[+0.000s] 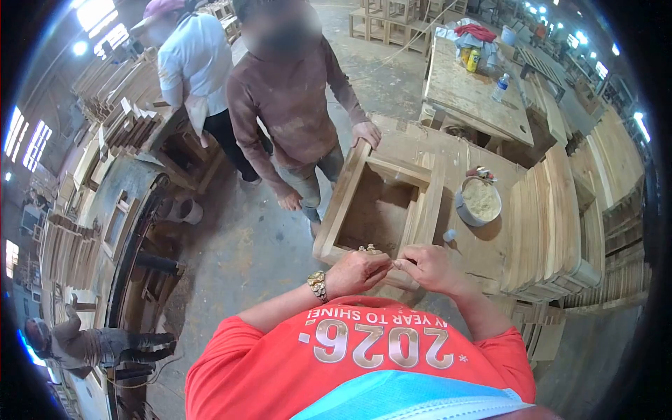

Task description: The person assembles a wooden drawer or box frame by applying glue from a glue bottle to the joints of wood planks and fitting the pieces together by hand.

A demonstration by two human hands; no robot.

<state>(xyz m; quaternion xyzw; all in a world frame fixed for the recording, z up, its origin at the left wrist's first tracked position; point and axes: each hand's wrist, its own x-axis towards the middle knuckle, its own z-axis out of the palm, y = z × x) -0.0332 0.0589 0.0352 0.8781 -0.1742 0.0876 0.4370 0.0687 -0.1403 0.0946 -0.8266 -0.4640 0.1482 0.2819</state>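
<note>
My left hand (357,271), with a gold watch (317,286) at its wrist and rings on its fingers, is closed in a pinch. My right hand (428,268) is closed too, thumb and fingertips meeting those of the left. Whatever lies between the fingertips is too small to make out. Both hands are over the near end of a wooden frame (343,203), which lies on a work table (462,150). At the far end, a co-worker's hand (366,134) rests on the same frame.
To the right stand a bucket of pale powder or paste (481,201) and stacked wooden boards (535,224). A water bottle (500,87) is on the table behind. The co-worker in a brown shirt (287,112) faces me; another in white (199,59) stands beyond. A conveyor (133,203) runs along the left.
</note>
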